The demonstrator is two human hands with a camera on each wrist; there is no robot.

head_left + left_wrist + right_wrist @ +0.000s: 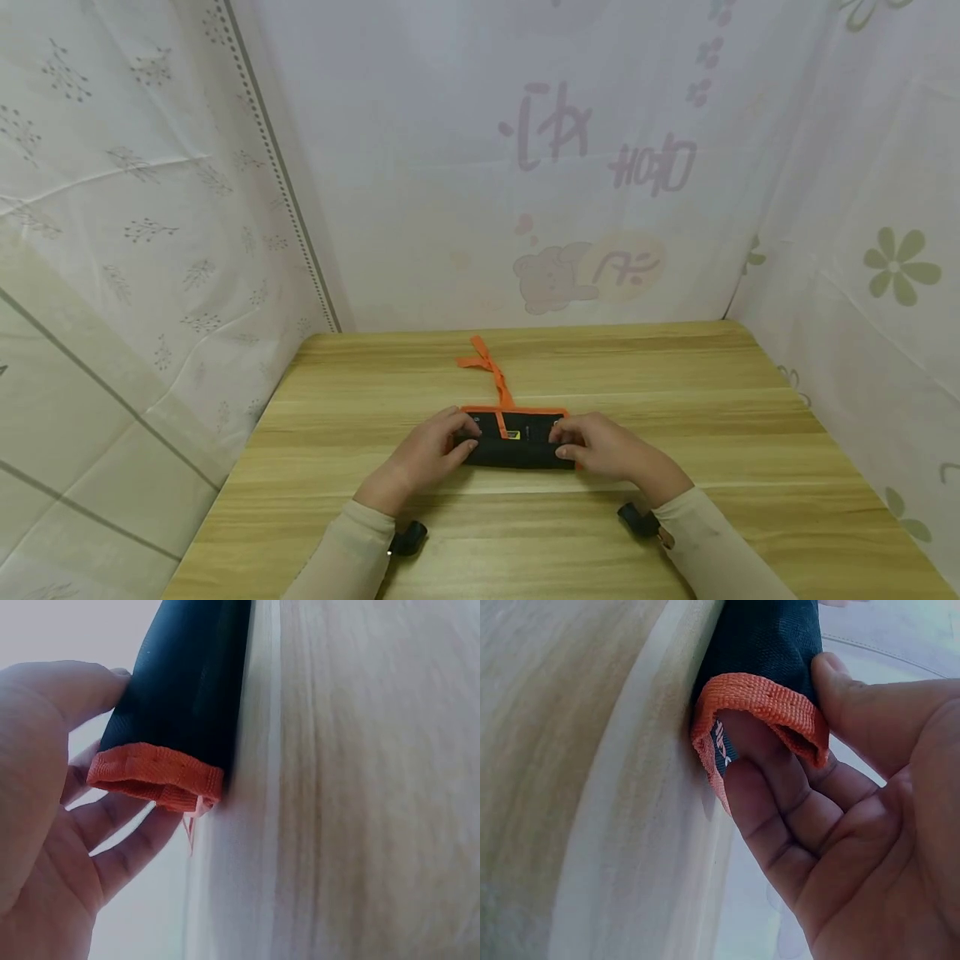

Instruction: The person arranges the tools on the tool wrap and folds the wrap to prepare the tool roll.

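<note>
On the table lies a black fabric roll-up pouch [517, 455] with orange edging, its near part folded over. My left hand [426, 454] pinches the fold's left end, thumb on the near side and fingers beyond. At the right end, my right hand [609, 450] grips the fold in the same way. The left wrist view shows an orange-bound open end [139, 763] beside the fingers. Fingers of the right hand [855, 862] reach into the orange-trimmed opening [754, 697], while the thumb presses the outside. A small yellow label [513, 435] shows on the unfolded strip.
From the pouch's far edge an orange tie strap [495, 375] trails across the wood-grain table [360, 375], its two ends spread. Patterned cloth curtains [420, 208] stand behind the table and along both sides. Dark wrist-worn devices [409, 538] hang by the sleeves.
</note>
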